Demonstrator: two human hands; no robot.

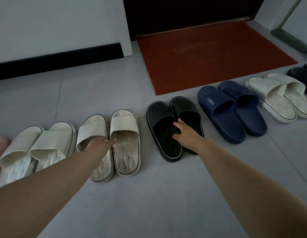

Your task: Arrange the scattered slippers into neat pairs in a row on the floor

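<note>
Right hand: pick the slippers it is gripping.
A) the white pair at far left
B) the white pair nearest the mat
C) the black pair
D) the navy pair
C: the right hand curls its fingers into the black pair; the navy pair beside it lies untouched.

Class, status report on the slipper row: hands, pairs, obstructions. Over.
Left hand grips cream pair; right hand grips black pair. Both pairs aligned in row. Nothing in the way.
</note>
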